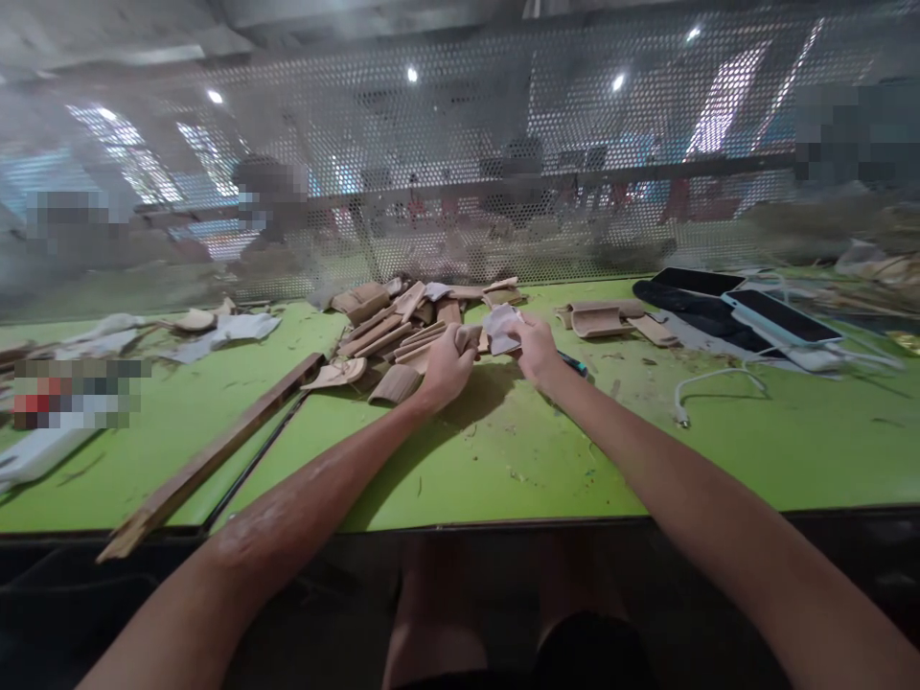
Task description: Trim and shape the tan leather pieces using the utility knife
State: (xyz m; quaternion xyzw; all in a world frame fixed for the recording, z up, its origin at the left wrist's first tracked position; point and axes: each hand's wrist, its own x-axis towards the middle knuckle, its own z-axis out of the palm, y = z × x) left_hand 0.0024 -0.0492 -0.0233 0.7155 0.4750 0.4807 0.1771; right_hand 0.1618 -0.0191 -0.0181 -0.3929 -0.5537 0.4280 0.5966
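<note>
Over the near side of a pile of curved wooden pieces (380, 335), my left hand (447, 367) is closed around a small light-brown wooden piece (469, 335). Just to its right, my right hand (536, 347) pinches a pale, folded sheet (501, 329) that looks like sandpaper or cloth; I cannot tell which. The hands are close together but apart, and the sheet is beside the wooden piece. Under my right wrist lies a dark tool with a teal end (575, 364), partly hidden by the forearm.
A long wooden strip (216, 450) juts over the front edge of the green table (719, 470). At right are more curved wooden pieces (600, 318), a phone-like device (783, 316) and a white cable (719, 374). A perforated metal screen (446, 125) stands behind, with people beyond.
</note>
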